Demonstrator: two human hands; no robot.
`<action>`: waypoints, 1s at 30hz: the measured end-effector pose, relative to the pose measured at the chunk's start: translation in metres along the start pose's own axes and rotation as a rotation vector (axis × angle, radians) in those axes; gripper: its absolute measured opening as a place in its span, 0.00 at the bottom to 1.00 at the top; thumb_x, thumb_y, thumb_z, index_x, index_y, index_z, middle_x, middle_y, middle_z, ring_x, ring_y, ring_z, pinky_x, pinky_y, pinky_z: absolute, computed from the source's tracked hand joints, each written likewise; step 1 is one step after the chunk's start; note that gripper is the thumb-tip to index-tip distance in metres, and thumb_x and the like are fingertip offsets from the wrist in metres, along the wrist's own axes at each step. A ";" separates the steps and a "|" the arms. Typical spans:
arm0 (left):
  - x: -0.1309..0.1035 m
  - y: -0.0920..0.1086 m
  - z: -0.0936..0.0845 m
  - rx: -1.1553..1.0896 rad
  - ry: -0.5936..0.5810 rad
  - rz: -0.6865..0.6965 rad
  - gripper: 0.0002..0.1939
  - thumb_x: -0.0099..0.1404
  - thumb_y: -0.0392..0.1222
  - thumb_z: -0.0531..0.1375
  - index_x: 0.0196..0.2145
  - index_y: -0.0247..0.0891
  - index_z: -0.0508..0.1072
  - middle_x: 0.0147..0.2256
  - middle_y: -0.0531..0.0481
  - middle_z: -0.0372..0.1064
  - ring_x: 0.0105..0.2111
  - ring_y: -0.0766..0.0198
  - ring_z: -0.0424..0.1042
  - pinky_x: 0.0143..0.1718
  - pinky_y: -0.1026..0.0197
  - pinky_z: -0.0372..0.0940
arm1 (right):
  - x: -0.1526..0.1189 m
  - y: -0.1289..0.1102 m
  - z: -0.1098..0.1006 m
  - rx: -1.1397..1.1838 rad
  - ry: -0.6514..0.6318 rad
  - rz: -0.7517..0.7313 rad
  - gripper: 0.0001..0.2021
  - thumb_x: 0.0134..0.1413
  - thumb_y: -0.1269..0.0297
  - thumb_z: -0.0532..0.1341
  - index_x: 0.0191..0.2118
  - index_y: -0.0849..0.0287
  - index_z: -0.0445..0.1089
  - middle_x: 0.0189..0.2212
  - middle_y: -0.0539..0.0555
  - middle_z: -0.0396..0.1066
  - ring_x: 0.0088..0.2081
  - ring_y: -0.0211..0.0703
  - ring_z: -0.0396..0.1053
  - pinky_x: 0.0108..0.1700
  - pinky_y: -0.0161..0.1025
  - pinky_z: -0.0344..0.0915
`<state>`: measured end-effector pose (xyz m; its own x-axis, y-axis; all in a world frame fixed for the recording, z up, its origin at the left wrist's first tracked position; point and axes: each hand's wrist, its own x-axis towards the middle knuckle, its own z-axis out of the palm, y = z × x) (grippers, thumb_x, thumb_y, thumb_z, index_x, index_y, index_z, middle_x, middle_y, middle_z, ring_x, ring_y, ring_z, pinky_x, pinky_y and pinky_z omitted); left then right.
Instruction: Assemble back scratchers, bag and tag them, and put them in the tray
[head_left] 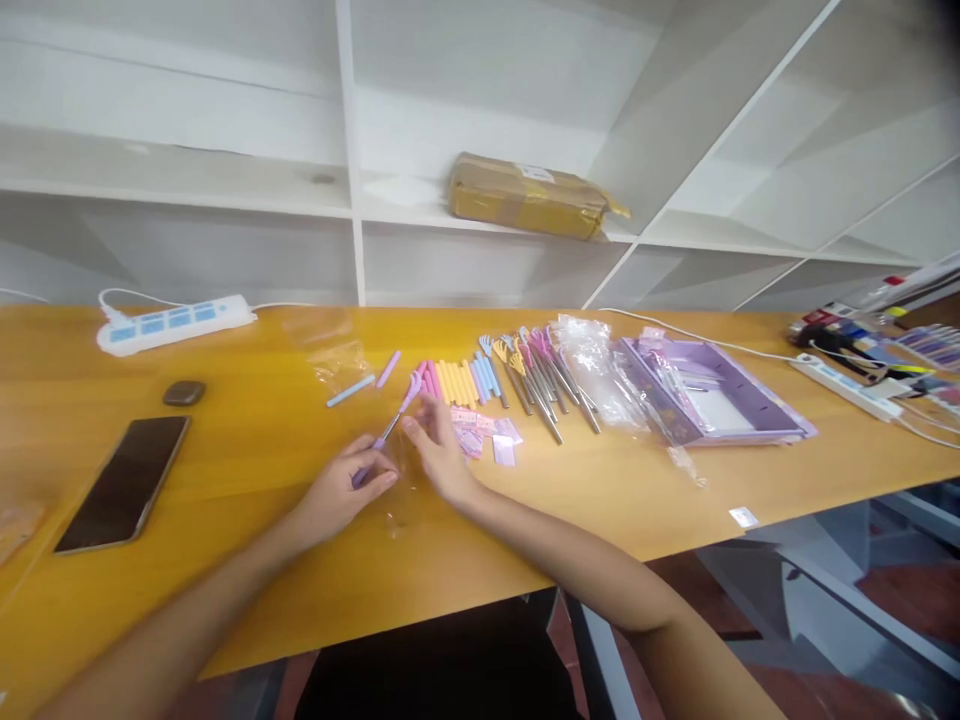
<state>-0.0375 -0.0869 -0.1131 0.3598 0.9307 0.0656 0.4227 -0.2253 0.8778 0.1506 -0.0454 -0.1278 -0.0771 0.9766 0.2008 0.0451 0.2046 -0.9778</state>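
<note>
My left hand (pixel 352 480) is closed around the purple handle of a back scratcher (pixel 397 415), whose metal rod slants up to a small claw-shaped purple head. Close beside the rod is my right hand (pixel 442 455), with thumb and fingers apart; some of its fingers are hidden. Thin clear plastic film (pixel 401 495) lies between and below my hands. Just beyond them are rows of pink, yellow and blue handle tubes (pixel 454 382) and several small printed cards (pixel 471 432). More back scratchers (pixel 536 370) with coloured claw heads lie in a pile to the right.
Clear plastic bags (pixel 596 370) are heaped against a purple tray (pixel 750 385). A blue tube (pixel 350 390) and a purple tube (pixel 388 369) lie apart. At left are a phone (pixel 124 485), a dark case (pixel 184 393) and a power strip (pixel 176 325). A cardboard box (pixel 529 195) sits on the shelf.
</note>
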 end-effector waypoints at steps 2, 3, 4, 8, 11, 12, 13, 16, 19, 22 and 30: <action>0.000 0.001 0.001 -0.033 0.008 0.003 0.17 0.71 0.56 0.61 0.33 0.40 0.78 0.44 0.45 0.71 0.49 0.51 0.72 0.56 0.50 0.66 | 0.004 0.007 0.007 0.022 -0.178 0.020 0.22 0.62 0.41 0.65 0.47 0.56 0.74 0.45 0.55 0.65 0.50 0.47 0.67 0.54 0.45 0.68; 0.000 0.001 0.002 -0.056 0.005 0.003 0.17 0.71 0.56 0.62 0.33 0.40 0.78 0.45 0.45 0.72 0.52 0.50 0.72 0.59 0.50 0.64 | 0.006 0.008 0.010 0.055 -0.259 0.035 0.23 0.62 0.39 0.65 0.42 0.56 0.74 0.43 0.54 0.66 0.48 0.47 0.68 0.53 0.45 0.69; 0.000 0.002 0.002 -0.080 -0.003 -0.002 0.17 0.71 0.56 0.62 0.32 0.40 0.78 0.46 0.44 0.73 0.54 0.49 0.71 0.61 0.49 0.63 | 0.008 0.008 0.011 0.104 -0.315 0.063 0.24 0.62 0.37 0.64 0.39 0.57 0.73 0.39 0.53 0.68 0.45 0.45 0.69 0.52 0.44 0.70; 0.001 -0.003 0.001 -0.231 0.015 -0.071 0.17 0.69 0.58 0.65 0.35 0.40 0.81 0.52 0.42 0.75 0.57 0.47 0.72 0.64 0.46 0.62 | 0.020 -0.004 -0.006 0.406 -0.178 0.183 0.24 0.61 0.36 0.65 0.38 0.56 0.68 0.33 0.50 0.70 0.35 0.41 0.70 0.43 0.42 0.74; 0.002 -0.017 -0.001 -0.404 0.104 -0.160 0.18 0.67 0.59 0.68 0.39 0.40 0.83 0.55 0.41 0.77 0.55 0.48 0.75 0.59 0.49 0.66 | 0.026 -0.017 -0.035 0.541 0.064 0.142 0.22 0.65 0.37 0.63 0.42 0.54 0.67 0.32 0.48 0.67 0.27 0.36 0.67 0.30 0.36 0.72; 0.003 -0.022 -0.002 -0.453 0.150 -0.190 0.19 0.66 0.59 0.69 0.41 0.39 0.83 0.52 0.41 0.79 0.51 0.50 0.76 0.56 0.50 0.67 | 0.024 -0.019 -0.044 0.520 0.108 0.121 0.21 0.67 0.38 0.61 0.44 0.53 0.66 0.30 0.46 0.64 0.23 0.33 0.62 0.24 0.34 0.66; 0.004 -0.027 -0.001 -0.491 0.210 -0.211 0.20 0.65 0.59 0.69 0.42 0.39 0.83 0.48 0.41 0.81 0.46 0.52 0.78 0.54 0.51 0.69 | 0.022 -0.021 -0.052 0.466 0.122 0.105 0.20 0.69 0.39 0.59 0.45 0.52 0.66 0.28 0.45 0.61 0.20 0.32 0.56 0.20 0.32 0.60; 0.008 -0.039 0.000 -0.567 0.448 -0.220 0.21 0.62 0.58 0.73 0.41 0.37 0.84 0.40 0.44 0.82 0.41 0.55 0.78 0.50 0.53 0.70 | 0.005 -0.014 -0.063 0.195 0.030 0.072 0.23 0.73 0.38 0.53 0.43 0.54 0.69 0.22 0.44 0.53 0.18 0.33 0.47 0.19 0.34 0.49; 0.011 -0.041 -0.001 -0.630 0.655 -0.160 0.19 0.58 0.56 0.75 0.38 0.37 0.84 0.40 0.45 0.82 0.42 0.55 0.78 0.49 0.55 0.70 | -0.013 0.000 -0.065 -0.100 -0.121 -0.088 0.26 0.77 0.42 0.48 0.39 0.57 0.73 0.23 0.48 0.57 0.24 0.39 0.58 0.28 0.38 0.58; 0.011 -0.037 -0.009 -0.662 0.757 -0.102 0.19 0.57 0.53 0.76 0.38 0.37 0.84 0.41 0.45 0.82 0.42 0.57 0.78 0.46 0.57 0.71 | -0.022 0.007 -0.065 -0.331 -0.289 -0.338 0.22 0.79 0.52 0.48 0.41 0.57 0.74 0.32 0.55 0.68 0.36 0.45 0.68 0.40 0.43 0.64; 0.014 -0.024 -0.017 -0.805 0.735 -0.139 0.15 0.54 0.52 0.78 0.29 0.39 0.82 0.30 0.50 0.76 0.30 0.63 0.73 0.34 0.60 0.72 | -0.021 0.004 -0.064 -0.554 -0.449 -0.351 0.14 0.78 0.61 0.51 0.39 0.56 0.69 0.33 0.54 0.67 0.35 0.44 0.67 0.38 0.42 0.61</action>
<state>-0.0569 -0.0634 -0.1249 -0.3452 0.9382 -0.0258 -0.3411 -0.0998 0.9347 0.2161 -0.0606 -0.1319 -0.5677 0.7528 0.3331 0.4235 0.6140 -0.6660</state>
